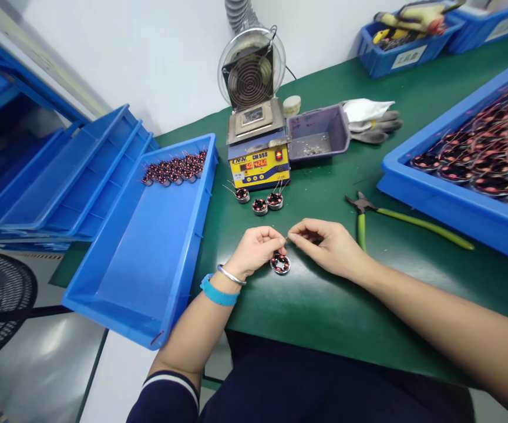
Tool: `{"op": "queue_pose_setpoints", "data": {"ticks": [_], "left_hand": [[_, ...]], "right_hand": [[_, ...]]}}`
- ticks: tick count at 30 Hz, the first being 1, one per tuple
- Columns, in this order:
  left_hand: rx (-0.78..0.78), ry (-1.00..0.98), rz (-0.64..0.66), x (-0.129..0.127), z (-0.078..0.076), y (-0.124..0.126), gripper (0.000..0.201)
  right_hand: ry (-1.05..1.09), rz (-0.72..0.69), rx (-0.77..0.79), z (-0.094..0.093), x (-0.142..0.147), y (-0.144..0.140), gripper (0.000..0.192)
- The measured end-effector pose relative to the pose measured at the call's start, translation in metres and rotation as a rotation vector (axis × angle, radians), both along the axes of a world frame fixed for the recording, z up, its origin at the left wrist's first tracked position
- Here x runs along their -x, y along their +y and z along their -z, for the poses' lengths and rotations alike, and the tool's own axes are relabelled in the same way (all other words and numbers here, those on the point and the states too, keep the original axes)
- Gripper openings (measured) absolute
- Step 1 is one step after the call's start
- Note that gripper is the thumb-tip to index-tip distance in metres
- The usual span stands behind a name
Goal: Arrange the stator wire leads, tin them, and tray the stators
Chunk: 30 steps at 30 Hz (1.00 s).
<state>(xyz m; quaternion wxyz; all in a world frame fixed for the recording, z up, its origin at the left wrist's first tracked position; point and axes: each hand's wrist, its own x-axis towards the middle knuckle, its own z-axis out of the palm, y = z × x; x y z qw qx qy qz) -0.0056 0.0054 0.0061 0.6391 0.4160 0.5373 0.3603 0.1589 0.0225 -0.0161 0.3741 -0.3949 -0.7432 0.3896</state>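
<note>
Left hand, right hand pinch, seemingly fine wire, barely visible, above coil.

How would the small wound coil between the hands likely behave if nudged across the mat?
The coil lies flat on its round face, so it would probably slide, not roll. Its thin wire leads look bendable. The green mat may grip it somewhat.

An electronics assembly workshop; solder pot, fume fan, blue trays of wound coils, green bench mat.
</note>
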Motion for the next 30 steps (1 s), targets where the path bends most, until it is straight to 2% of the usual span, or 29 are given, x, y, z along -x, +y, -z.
{"op": "queue_pose_setpoints", "data": {"ticks": [3, 8, 20, 30], "left_hand": [[0.001, -0.001, -0.013, 0.000, 0.001, 0.000, 0.019], [-0.004, -0.022, -0.023, -0.001, 0.002, 0.000, 0.024], [-0.032, -0.022, -0.004, 0.000, 0.004, 0.001, 0.022], [-0.054, -0.026, 0.010, 0.000, 0.005, 0.001, 0.022]], "right_hand": [[-0.026, 0.099, -0.160, 0.002, 0.001, -0.004, 0.016], [-0.062, 0.025, -0.323, 0.005, 0.002, -0.010, 0.020], [-0.020, 0.076, -0.155, 0.005, 0.004, -0.012, 0.018], [-0.008, 0.072, -0.170, 0.003, 0.003, -0.013, 0.016]]}}
